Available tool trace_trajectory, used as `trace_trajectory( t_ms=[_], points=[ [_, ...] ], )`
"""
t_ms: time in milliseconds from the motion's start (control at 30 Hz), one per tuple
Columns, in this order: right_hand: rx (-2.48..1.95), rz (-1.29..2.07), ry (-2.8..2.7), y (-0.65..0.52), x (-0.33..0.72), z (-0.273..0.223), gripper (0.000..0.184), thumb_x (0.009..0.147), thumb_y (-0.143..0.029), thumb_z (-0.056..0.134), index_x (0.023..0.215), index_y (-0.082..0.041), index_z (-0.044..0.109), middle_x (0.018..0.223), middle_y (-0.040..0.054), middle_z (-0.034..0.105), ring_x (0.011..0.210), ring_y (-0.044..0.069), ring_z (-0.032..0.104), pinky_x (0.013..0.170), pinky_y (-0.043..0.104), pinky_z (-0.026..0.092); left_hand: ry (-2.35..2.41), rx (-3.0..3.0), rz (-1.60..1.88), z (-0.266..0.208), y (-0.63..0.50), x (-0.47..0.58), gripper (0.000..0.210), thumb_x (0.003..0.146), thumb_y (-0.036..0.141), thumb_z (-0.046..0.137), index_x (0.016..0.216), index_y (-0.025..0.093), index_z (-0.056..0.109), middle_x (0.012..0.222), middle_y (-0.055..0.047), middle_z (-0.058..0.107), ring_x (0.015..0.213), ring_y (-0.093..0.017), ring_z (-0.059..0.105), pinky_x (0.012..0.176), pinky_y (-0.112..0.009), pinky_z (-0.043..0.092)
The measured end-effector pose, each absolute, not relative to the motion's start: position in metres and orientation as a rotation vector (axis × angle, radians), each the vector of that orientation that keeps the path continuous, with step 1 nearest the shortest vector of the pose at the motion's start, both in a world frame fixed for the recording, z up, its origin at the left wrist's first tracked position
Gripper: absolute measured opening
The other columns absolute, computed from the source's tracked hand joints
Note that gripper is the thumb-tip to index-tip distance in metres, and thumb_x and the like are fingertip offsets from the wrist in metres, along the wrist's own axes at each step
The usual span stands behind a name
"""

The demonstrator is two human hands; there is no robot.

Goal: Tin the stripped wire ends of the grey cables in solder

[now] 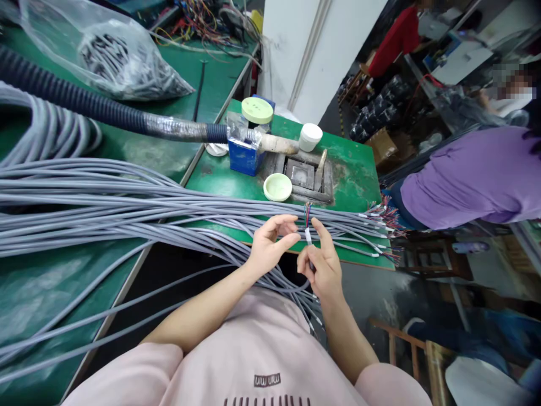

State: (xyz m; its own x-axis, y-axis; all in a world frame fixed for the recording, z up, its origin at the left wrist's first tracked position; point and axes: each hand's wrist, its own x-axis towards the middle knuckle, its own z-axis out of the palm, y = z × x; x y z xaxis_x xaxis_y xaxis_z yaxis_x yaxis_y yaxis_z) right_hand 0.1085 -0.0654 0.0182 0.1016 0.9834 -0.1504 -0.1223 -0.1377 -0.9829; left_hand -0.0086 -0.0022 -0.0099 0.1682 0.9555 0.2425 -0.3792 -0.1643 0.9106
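Your right hand point(323, 264) pinches a white-banded, grey plastic-sheathed round cable end point(308, 236); its long axis runs roughly 6 to 12 o'clock, with thin multicoloured wires point(307, 212) protruding at the 12 end. Your left hand point(273, 239), thumb and fingers parted and nothing visible between them, sits just beside it at 9 o'clock; the right is nearer, in contact. Beyond the wire tips at 12: a square, grimy, dark-framed fixture point(301, 173); at 10, a shallow pale-green round tub point(278, 187). Smooth grey cables point(190, 199) cross the green table point(359, 169).
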Motion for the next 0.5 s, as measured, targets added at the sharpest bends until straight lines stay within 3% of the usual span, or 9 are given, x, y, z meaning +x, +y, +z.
trace_trajectory(
  t_ms=[133,233,300,400,500],
  points=[
    [-1.284,1.340,-1.018,-0.069,0.111,0.011,0.062,0.088,-0.047,0.054,0.144,-0.032,0.030,0.054,-0.0072,0.059,0.029,0.007,0.032,0.031,0.019,0.022,0.525,0.952,0.964,-0.017,-0.006,-0.008,0.034,0.078,0.048,0.069,0.094,0.018,0.073,0.078,-0.004,0.070,0.067,-0.014,0.064,0.066,-0.029,0.053],
    [-1.342,1.305,-1.185,-0.067,0.123,0.015,0.045,0.089,-0.045,0.053,0.132,-0.030,0.049,0.063,-0.0030,0.064,0.040,0.010,0.050,0.040,0.022,0.040,0.476,0.934,0.868,-0.018,-0.008,-0.010,0.035,0.080,0.049,0.066,0.089,0.016,0.074,0.066,-0.003,0.066,0.055,-0.013,0.061,0.059,-0.028,0.051],
    [-1.443,1.095,-1.327,-0.063,0.134,0.025,0.029,0.089,-0.041,0.054,0.113,-0.027,0.064,0.075,0.0009,0.068,0.059,0.014,0.062,0.057,0.028,0.051,0.479,0.968,0.878,-0.016,-0.009,-0.012,0.033,0.078,0.048,0.069,0.083,0.016,0.074,0.068,-0.004,0.067,0.062,-0.015,0.063,0.066,-0.030,0.052],
    [-1.543,0.722,-1.533,-0.054,0.143,0.044,0.017,0.088,-0.036,0.057,0.091,-0.025,0.071,0.083,0.0028,0.068,0.076,0.017,0.063,0.071,0.031,0.051,0.507,1.033,0.863,-0.013,-0.011,-0.014,0.031,0.075,0.046,0.072,0.074,0.016,0.075,0.075,-0.006,0.070,0.073,-0.017,0.064,0.076,-0.032,0.051],
    [-1.550,0.563,-1.680,-0.044,0.137,0.059,0.013,0.083,-0.034,0.063,0.080,-0.024,0.069,0.073,0.0015,0.065,0.070,0.016,0.060,0.066,0.029,0.048,0.510,1.091,0.831,-0.014,-0.015,-0.014,0.033,0.076,0.048,0.071,0.071,0.016,0.075,0.073,-0.006,0.068,0.071,-0.017,0.061,0.073,-0.031,0.049]
  ],
)
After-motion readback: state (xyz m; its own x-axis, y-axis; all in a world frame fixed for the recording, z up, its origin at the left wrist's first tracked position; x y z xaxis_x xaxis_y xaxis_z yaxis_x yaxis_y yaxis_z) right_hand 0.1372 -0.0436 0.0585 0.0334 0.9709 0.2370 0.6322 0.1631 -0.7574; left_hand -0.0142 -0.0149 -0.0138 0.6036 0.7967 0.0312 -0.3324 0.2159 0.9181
